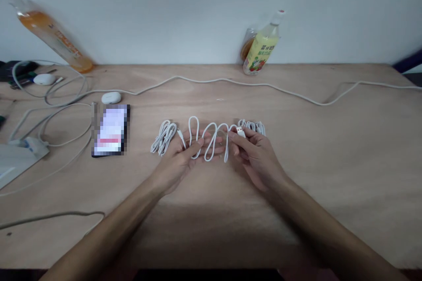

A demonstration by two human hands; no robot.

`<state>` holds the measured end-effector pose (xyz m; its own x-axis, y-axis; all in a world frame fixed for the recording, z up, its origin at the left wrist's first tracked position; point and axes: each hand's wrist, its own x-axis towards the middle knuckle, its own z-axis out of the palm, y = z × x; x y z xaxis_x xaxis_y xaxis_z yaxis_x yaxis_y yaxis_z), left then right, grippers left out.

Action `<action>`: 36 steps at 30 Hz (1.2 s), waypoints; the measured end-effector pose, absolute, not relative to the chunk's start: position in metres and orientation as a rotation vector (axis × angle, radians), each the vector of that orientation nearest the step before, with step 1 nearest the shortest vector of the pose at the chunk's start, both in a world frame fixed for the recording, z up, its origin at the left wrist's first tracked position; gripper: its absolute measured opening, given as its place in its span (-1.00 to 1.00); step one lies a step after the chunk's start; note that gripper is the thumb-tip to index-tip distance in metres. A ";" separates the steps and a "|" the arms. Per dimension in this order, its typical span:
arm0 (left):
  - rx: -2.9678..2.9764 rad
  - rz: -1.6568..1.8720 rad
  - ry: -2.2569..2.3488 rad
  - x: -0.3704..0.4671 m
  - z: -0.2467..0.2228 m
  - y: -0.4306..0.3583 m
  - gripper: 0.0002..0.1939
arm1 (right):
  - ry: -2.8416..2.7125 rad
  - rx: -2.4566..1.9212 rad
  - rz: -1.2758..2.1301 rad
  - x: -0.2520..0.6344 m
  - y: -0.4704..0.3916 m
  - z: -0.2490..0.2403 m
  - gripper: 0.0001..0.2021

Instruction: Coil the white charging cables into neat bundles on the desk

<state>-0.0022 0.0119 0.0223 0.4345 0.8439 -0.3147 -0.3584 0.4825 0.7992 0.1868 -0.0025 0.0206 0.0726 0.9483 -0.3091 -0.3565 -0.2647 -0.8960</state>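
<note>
A white USB cable (211, 140) with wavy, zigzag bends stretches between my two hands above the table. My left hand (184, 153) pinches it near one end with the thumb, and a small plug (180, 132) sticks up beside that thumb. The other fingers of this hand extend behind the loops. My right hand (255, 151) grips the opposite end, where the USB-A plug (240, 131) points up past the fingertips. One coiled white cable (164, 137) lies just left of my left hand. Behind my right hand another coiled white bundle (259, 127) is partly hidden.
To the left lie a phone (110, 131), a white earbud case (111, 98), tangled cables and a power strip (20, 158). A long white cord (204, 81) crosses the table. An orange drink bottle (54, 37) and a yellow-labelled bottle (263, 46) stand by the wall.
</note>
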 end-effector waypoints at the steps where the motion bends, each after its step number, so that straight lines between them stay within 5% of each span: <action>1: 0.707 0.832 0.792 -0.003 0.023 0.012 -0.81 | -0.704 -1.199 1.463 0.187 -0.002 0.021 -0.62; 11: 0.667 0.846 0.821 0.000 0.025 0.012 -0.70 | -0.868 -1.209 1.367 0.186 -0.004 0.016 -0.49; 20: 0.634 0.843 0.802 0.000 0.027 0.013 -0.86 | -0.986 -1.216 1.177 0.184 -0.008 0.015 -0.55; 29: 0.540 0.852 0.760 0.001 0.036 0.014 -0.43 | -0.997 -1.114 1.288 0.182 -0.009 0.014 -0.51; 36: 0.603 0.872 0.716 -0.001 0.033 0.014 -0.36 | -0.962 -1.093 1.448 0.185 -0.011 0.015 -0.73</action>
